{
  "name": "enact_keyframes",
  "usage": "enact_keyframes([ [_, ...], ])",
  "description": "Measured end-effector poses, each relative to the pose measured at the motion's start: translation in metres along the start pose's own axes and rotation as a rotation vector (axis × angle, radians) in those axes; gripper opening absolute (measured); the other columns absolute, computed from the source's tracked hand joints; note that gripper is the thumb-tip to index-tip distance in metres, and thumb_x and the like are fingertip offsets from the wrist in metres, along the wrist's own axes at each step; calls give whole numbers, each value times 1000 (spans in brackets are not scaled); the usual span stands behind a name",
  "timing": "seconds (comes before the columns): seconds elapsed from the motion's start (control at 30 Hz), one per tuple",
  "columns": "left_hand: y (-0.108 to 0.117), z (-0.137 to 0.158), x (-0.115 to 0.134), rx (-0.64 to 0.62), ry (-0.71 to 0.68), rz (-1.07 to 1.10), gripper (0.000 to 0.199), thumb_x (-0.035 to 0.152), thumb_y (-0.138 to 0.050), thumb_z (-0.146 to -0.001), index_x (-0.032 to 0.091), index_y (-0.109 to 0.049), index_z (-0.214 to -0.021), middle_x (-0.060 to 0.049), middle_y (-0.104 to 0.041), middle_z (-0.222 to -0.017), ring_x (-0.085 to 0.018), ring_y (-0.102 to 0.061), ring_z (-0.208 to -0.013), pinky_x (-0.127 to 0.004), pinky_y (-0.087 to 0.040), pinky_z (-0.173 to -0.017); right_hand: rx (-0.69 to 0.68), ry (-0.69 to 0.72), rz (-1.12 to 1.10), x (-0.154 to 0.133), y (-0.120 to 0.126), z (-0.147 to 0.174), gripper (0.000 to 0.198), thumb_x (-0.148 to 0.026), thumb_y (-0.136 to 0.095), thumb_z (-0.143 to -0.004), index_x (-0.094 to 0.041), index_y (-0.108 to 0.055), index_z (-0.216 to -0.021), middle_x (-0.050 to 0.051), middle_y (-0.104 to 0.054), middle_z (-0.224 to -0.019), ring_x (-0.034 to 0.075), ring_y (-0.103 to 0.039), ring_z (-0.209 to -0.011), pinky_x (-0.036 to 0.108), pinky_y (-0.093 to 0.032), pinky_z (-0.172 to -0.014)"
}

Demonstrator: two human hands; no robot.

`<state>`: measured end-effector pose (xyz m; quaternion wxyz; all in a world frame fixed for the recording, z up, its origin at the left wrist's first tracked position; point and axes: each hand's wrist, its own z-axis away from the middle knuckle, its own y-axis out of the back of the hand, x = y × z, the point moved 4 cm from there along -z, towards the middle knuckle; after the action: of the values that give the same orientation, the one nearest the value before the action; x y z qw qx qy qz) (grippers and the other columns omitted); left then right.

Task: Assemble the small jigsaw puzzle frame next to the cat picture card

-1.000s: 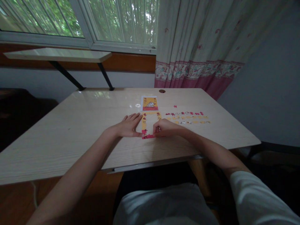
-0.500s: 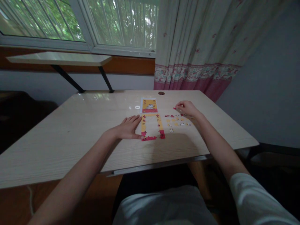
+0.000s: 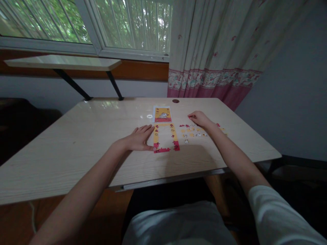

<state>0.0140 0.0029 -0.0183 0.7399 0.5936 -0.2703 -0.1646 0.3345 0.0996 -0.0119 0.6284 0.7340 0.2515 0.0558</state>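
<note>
My left hand [image 3: 139, 138] lies spread on the table, its thumb and fingertips at the left edge of a jigsaw puzzle border [image 3: 161, 150]. That border is yellow above and red below, joined into a frame around bare tabletop, with a gap near its lower right corner. Between the thumb and fingers of my right hand [image 3: 200, 119] is a small red puzzle piece [image 3: 189, 117]. Loose puzzle pieces [image 3: 186, 141], red, yellow and white, lie in rows to the right of the border, some hidden under my right forearm. Above the border rests a picture card [image 3: 163, 115] with a white animal.
The pale wooden table [image 3: 84, 136] has a round cable hole [image 3: 175, 101] at its back edge. A raised shelf [image 3: 63, 63] on black legs stands at the back left. Behind the table hang a window and a long curtain [image 3: 212, 51].
My right hand, with the red piece, has shifted slightly left, uncovering more loose pieces right of the forearm. My left hand has stayed at the border.
</note>
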Motion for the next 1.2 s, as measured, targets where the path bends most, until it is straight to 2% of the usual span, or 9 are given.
enact_keyframes([
  [0.27, 0, 0, -1, 3, -7, -1, 109, 81, -43, -66, 15, -11, -147, -21, -14, -151, -40, -15, -137, -56, -18, -107, -94, -153, -97, 4, 2, 1, 27, -16, -56, -78, -11, -68, -102, 10, -71, -87, 15, -62, -70, 24, -44, -70],
  [0.43, -1, -1, -3, 2, -28, -19, 107, 81, -42, -67, 15, -13, -147, -22, -14, -150, -41, -15, -136, -57, -18, -106, -71, -201, -193, 9, 2, 3, 24, -17, -59, -76, -10, -68, -97, 8, -69, -83, 11, -58, -63, 21, -43, -62],
  [0.57, -2, -1, -4, 3, -27, -16, 106, 80, -42, -67, 18, -13, -147, -20, -14, -151, -41, -15, -136, -56, -18, -107, -76, -221, -286, 7, 7, 8, 18, -20, -61, -73, -11, -68, -87, 5, -66, -71, 9, -54, -55, 20, -40, -54],
  [0.77, -2, -1, -4, 0, -23, -23, 106, 80, -42, -67, 16, -13, -147, -21, -14, -151, -41, -15, -136, -57, -18, -106, -49, -171, -286, -6, 17, 14, 16, -24, -62, -72, -12, -68, -80, 3, -63, -64, 9, -52, -52, 21, -38, -52],
  [0.87, -3, -1, -4, 0, -26, -21, 106, 80, -42, -68, 14, -16, -146, -22, -15, -150, -41, -15, -136, -57, -19, -106, -18, -110, -303, -19, 23, 13, 18, -27, -62, -73, -13, -68, -82, 4, -64, -67, 11, -54, -57, 22, -39, -55],
  [1.03, -3, -1, -4, -1, -15, -18, 107, 81, -43, -67, 14, -18, -146, -22, -16, -150, -41, -16, -136, -57, -18, -106, -41, 30, -459, -40, 31, 18, 32, -35, -62, -75, -14, -69, -98, 6, -67, -77, 11, -55, -63, 24, -41, -59],
  [1.2, -3, -1, -4, 0, -10, -15, 106, 81, -43, -66, 15, -17, -146, -22, -15, -150, -40, -16, -136, -58, -19, -106, -28, 8, -669, -50, 31, 29, 28, -39, -66, -72, -15, -70, -86, 7, -69, -82, 13, -59, -69, 25, -45, -62],
])
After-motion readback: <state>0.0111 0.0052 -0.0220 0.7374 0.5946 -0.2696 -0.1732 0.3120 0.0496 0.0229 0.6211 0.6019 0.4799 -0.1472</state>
